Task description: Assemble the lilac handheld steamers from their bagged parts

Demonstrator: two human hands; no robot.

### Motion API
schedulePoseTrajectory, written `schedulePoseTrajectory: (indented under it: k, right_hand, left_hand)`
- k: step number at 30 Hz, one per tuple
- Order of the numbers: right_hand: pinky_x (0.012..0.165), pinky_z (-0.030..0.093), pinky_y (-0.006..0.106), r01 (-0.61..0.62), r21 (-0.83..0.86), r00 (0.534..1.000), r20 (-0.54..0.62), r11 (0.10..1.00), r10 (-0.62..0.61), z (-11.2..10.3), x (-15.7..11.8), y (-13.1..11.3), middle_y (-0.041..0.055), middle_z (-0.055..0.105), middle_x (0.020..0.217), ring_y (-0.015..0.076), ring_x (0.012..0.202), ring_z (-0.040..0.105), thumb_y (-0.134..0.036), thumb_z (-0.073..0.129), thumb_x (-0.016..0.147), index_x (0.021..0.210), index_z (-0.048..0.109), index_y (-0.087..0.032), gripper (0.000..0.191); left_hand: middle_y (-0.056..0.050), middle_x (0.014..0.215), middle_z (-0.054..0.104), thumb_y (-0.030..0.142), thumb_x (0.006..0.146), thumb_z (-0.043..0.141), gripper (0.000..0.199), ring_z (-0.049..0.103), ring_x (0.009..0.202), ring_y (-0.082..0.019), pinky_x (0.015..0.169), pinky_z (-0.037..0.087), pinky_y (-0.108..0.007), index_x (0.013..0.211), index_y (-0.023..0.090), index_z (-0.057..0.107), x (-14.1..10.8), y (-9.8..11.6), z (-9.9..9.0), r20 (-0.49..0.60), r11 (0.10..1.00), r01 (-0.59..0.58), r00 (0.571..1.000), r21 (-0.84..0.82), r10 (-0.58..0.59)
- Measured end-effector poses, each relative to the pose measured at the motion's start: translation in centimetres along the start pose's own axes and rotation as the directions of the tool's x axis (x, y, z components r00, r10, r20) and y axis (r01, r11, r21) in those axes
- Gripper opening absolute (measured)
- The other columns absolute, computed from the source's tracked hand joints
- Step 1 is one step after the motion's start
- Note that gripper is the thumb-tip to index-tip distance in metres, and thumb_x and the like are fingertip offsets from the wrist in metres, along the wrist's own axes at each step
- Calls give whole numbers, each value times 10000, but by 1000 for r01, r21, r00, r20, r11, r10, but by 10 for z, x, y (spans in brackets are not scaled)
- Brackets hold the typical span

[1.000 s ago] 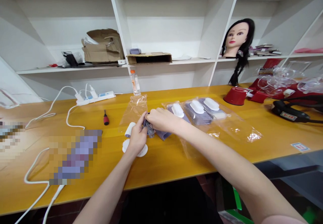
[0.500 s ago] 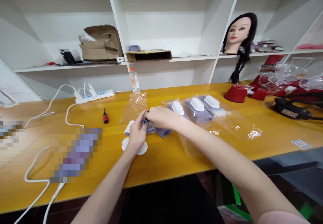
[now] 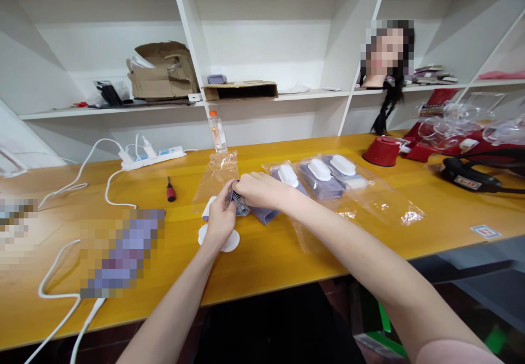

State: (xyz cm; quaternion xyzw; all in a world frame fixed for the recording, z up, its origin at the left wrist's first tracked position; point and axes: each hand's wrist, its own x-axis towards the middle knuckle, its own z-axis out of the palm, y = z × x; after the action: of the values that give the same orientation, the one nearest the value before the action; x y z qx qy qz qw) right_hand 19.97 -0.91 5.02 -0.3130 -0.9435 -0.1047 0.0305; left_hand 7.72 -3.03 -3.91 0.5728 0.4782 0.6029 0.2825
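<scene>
My left hand (image 3: 221, 217) grips a small grey-purple part with a metal coil spring (image 3: 239, 200) on it. From the right, my right hand (image 3: 256, 189) closes its fingers on the top of the same part; its fingertips are mostly hidden. White round pieces (image 3: 230, 241) lie beneath and beside my left wrist, and a white-topped piece (image 3: 209, 208) is just behind my left hand. A purple housing (image 3: 266, 215) rests on the table below my right wrist. Three purple units with white oval tops (image 3: 320, 170) lie on clear plastic bags behind my right forearm.
A red-handled screwdriver (image 3: 170, 192), a power strip (image 3: 153, 157) with white cables and a blurred purple device (image 3: 127, 252) are on the left. A clear bottle (image 3: 219, 134) stands at the back. Red stands (image 3: 382, 151) and a black headset-like item (image 3: 463, 175) occupy the right.
The view has shifted very slightly. Both hands stay together on the part with the spring, which has tilted a little between the fingers.
</scene>
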Motion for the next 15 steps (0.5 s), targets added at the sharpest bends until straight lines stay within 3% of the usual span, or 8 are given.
schedulePoseTrajectory:
  k: [6,15]
  right_hand:
    - [590,471,301,-10,-4,1000,-5,1000,10,-1,2,-3,157,656,884,265,869,649,-51,445,805,934,614,-99,218]
    - [620,481,309,-39,-29,999,3,999,39,-4,-1,-3,146,649,891,255,875,646,-65,440,828,953,611,-107,215]
  left_hand:
    - [-82,1176,616,99,672,449,526,521,1140,-250,1008,368,-413,1181,143,574,1,3,-2,3,1000,5,1000,18,-5]
    - [-51,1219,594,50,594,460,589,388,1279,-231,1095,254,-392,1153,180,597,1,5,-1,25,1000,-27,999,-11,27]
